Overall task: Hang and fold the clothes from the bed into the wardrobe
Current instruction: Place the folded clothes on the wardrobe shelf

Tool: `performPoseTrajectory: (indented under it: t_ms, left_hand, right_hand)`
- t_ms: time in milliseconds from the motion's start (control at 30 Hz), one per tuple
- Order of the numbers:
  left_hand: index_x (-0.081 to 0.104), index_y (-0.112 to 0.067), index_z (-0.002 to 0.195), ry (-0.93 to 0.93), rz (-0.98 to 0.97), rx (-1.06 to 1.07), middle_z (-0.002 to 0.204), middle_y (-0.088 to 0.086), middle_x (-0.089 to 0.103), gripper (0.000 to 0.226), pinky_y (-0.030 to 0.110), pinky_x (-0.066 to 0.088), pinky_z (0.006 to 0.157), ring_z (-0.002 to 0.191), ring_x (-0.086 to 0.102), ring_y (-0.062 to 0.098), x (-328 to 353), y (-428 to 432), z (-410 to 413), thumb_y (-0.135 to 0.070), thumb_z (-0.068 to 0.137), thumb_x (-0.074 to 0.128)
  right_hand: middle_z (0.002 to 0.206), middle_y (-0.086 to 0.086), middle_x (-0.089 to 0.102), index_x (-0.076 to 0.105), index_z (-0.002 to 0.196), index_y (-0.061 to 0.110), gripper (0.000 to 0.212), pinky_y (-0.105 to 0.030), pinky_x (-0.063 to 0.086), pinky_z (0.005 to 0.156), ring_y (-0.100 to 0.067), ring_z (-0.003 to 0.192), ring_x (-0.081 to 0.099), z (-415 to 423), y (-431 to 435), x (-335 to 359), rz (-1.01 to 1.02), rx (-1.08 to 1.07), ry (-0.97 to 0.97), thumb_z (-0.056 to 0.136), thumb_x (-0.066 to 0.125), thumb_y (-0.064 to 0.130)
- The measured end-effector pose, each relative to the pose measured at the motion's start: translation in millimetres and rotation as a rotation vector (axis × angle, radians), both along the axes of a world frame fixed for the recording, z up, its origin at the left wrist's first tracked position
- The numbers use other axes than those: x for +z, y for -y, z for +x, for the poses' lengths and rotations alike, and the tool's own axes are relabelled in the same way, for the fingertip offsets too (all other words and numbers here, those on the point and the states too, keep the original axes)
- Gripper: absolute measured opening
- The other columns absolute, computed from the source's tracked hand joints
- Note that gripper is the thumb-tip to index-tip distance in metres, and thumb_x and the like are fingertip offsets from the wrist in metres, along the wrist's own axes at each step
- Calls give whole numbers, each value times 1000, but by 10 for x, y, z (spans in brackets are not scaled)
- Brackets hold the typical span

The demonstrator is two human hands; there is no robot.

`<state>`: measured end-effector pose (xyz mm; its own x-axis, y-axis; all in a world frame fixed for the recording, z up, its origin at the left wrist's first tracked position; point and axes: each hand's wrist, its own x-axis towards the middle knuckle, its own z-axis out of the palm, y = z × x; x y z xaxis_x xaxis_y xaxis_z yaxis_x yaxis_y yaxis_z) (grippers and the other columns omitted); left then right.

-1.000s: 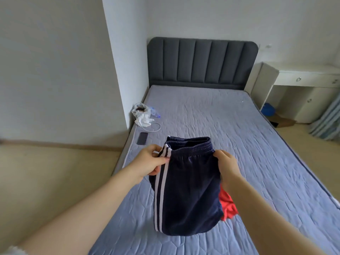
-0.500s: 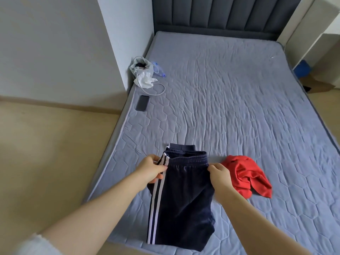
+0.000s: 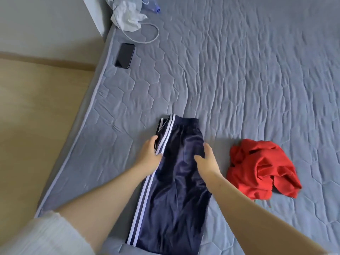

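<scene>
The grey quilted bed (image 3: 239,80) fills most of the view, with pale wooden floor (image 3: 36,126) along its left side. Near the bed's near-left edge lie the navy track bottoms (image 3: 171,190), flat on the mattress, white stripes down their left side and the elastic waistband at the far end. Just to their right, apart from them, sits a crumpled red garment (image 3: 261,170). The left hand (image 3: 150,156) rests on the striped edge, its grip spread, fingers straight and thumb on the stripes. The right hand (image 3: 207,162) lies on the opposite edge, grip likewise spread, thumb laid on the fabric. Farther up the bed's left edge are a dark phone (image 3: 125,55), a looped white cable (image 3: 147,36) and a crumpled white wad (image 3: 127,17).
</scene>
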<state>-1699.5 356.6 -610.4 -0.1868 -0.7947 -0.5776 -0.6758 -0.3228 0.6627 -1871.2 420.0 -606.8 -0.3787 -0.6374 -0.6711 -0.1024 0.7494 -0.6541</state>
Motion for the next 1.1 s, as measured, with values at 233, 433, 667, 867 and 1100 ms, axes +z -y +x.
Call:
performPoseTrajectory:
  t_ms: [233, 433, 667, 867, 1100]
  left_hand:
    - [24, -26, 144, 165, -22, -447, 152, -12, 17, 59, 33, 39, 100, 132, 36, 15, -580, -710, 290, -13, 92, 49]
    - [34, -17, 139, 353, -139, -293, 149, 3, 24, 57, 35, 37, 99, 131, 35, 25, -776, -1120, 460, -12, 87, 55]
    - [26, -13, 143, 362, 256, 175, 136, 12, 48, 62, 33, 39, 89, 118, 50, 31, -1088, -1509, 719, -17, 90, 58]
    - [50, -9, 119, 341, 403, 167, 126, 9, 55, 34, 28, 39, 79, 95, 54, 23, -1103, -1684, 831, -27, 91, 56]
    - [41, -3, 135, 385, 533, 156, 126, 11, 51, 48, 25, 33, 75, 102, 52, 26, -1079, -1840, 997, -25, 94, 53]
  right_hand:
    - [151, 8, 28, 19, 147, 35, 61, -30, 47, 83, -15, 113, 51, 377, -590, -524, 169, 272, -44, 94, 44, 18]
    - [150, 6, 28, 27, 145, 25, 58, -43, 36, 105, -23, 127, 39, 526, -1159, -713, 255, 287, -176, 91, 48, 17]
    - [141, -2, 39, 28, 142, 21, 59, -47, 35, 101, -29, 125, 42, 643, -1659, -962, 396, -265, -197, 89, 51, 12]
    - [87, 1, 53, 45, 92, 15, 10, -31, 37, 70, -16, 72, 48, 652, -1912, -1099, 475, -231, -46, 91, 54, 18]
    - [84, -1, 52, 47, 104, 10, 13, -31, 39, 69, -21, 77, 49, 655, -2121, -1081, 565, -198, 61, 92, 51, 13]
